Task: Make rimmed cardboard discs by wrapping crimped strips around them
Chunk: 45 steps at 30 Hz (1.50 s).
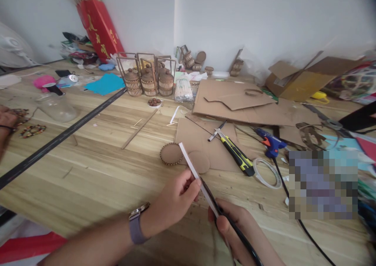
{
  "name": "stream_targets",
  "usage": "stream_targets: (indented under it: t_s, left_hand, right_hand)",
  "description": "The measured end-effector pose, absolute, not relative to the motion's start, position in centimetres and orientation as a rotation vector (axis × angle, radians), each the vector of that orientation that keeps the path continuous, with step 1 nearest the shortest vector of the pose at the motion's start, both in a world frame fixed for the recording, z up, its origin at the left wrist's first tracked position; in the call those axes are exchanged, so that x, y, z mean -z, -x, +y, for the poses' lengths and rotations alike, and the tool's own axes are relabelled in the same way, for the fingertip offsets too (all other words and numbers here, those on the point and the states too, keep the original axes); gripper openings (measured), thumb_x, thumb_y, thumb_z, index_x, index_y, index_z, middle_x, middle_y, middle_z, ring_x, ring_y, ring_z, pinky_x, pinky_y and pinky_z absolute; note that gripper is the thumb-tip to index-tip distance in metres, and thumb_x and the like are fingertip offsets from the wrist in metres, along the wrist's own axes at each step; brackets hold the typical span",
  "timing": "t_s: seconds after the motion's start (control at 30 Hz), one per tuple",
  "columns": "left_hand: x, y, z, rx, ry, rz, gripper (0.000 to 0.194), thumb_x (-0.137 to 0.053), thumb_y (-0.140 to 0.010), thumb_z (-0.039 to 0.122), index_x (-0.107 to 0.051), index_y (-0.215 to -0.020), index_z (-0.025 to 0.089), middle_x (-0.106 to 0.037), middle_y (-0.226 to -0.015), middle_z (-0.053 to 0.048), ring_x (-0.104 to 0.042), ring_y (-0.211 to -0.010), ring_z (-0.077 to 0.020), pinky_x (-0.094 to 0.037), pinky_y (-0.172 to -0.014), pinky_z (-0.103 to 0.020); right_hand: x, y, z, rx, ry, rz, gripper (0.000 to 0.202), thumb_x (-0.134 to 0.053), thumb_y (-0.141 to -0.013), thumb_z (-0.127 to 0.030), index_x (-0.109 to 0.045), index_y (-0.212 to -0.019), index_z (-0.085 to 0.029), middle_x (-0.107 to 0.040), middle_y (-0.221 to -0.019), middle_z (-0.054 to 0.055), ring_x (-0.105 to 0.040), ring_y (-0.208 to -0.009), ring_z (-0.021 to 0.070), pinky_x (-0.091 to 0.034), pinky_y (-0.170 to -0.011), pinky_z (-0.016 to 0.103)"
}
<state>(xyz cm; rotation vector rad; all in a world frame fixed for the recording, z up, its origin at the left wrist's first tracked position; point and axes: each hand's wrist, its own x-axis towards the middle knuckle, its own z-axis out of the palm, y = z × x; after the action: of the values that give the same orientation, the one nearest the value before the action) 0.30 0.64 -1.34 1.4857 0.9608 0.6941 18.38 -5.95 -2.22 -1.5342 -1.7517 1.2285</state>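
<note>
My left hand, with a watch on its wrist, pinches a narrow white strip between thumb and fingers. The strip slants from upper left down to my right hand. That hand is closed round a black-handled tool that looks like scissors, its dark tip lying along the strip near my left fingertips. Whether the blades touch the strip is unclear. Just beyond my hands lie a round cardboard disc and a disc with a beaded-looking rim, on or beside a cardboard sheet.
To the right are a yellow-black utility knife, a tape roll and a blue glue gun with its cable. Small lidded baskets stand at the back. Another person's hand is at far left, near a jar.
</note>
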Motion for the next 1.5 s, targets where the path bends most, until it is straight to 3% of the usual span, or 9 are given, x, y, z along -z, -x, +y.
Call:
stream_targets:
  t_s: [0.17,0.43,0.73,0.97,1.23,1.5]
  left_hand:
    - [1.5,-0.2,0.6,-0.69,-1.501,0.963,0.033,-0.043,-0.097,0.047,-0.047,-0.077,0.02,-0.047,-0.064,0.005,-0.044,-0.059,-0.0122,-0.034,-0.055,-0.024]
    - [1.2,-0.5,0.5,-0.68,-1.521,0.941,0.03,-0.042,-0.097,0.042,-0.045,-0.077,0.021,-0.044,-0.063,0.006,-0.042,-0.058,-0.0118,-0.033,-0.055,-0.024]
    - [1.4,-0.6,0.3,-0.671,-1.53,0.962,0.032,-0.042,-0.097,0.044,-0.045,-0.075,0.021,-0.046,-0.063,0.005,-0.044,-0.059,-0.0121,-0.034,-0.056,-0.024]
    - [1.2,-0.4,0.8,-0.694,-1.449,1.007,0.028,-0.045,-0.094,0.043,-0.049,-0.077,0.02,-0.048,-0.064,0.005,-0.046,-0.06,-0.0124,-0.035,-0.056,-0.024]
    - [1.5,-0.6,0.8,-0.716,-1.39,0.981,0.027,-0.047,-0.092,0.041,-0.046,-0.074,0.02,-0.043,-0.061,0.006,-0.041,-0.057,-0.0115,-0.032,-0.053,-0.023]
    - [1.7,-0.8,0.6,-0.714,-1.397,0.95,0.029,-0.045,-0.094,0.042,-0.045,-0.076,0.02,-0.042,-0.061,0.006,-0.04,-0.057,-0.0111,-0.032,-0.054,-0.024]
  right_hand:
    - [2.5,-18.4,-6.0,-1.213,1.567,-1.786,0.072,-0.024,-0.077,-0.09,-0.042,-0.065,-0.021,-0.037,-0.061,-0.003,-0.034,-0.057,0.0127,-0.026,-0.051,0.026]
    - [2.2,-18.3,-5.9,-1.221,1.562,-1.723,0.08,-0.025,-0.073,-0.093,-0.056,-0.075,-0.019,-0.041,-0.057,-0.003,-0.037,-0.053,0.0126,-0.027,-0.047,0.025]
    - [2.1,-18.3,-5.8,-1.19,1.579,-1.754,0.075,-0.026,-0.074,-0.092,-0.045,-0.065,-0.02,-0.038,-0.06,-0.004,-0.034,-0.055,0.0118,-0.025,-0.05,0.026]
    - [1.9,-18.4,-5.7,-1.298,1.603,-1.7,0.074,-0.026,-0.073,-0.092,-0.044,-0.066,-0.021,-0.034,-0.056,-0.005,-0.034,-0.053,0.0121,-0.023,-0.047,0.025]
    - [1.2,-18.3,-5.7,-1.329,1.637,-1.693,0.081,-0.027,-0.067,-0.096,-0.053,-0.072,-0.02,-0.039,-0.054,-0.004,-0.037,-0.049,0.0115,-0.025,-0.041,0.023]
    - [1.8,-18.4,-6.0,-1.371,1.617,-1.644,0.075,-0.029,-0.072,-0.093,-0.048,-0.069,-0.021,-0.037,-0.051,-0.005,-0.033,-0.043,0.0089,-0.023,-0.037,0.022]
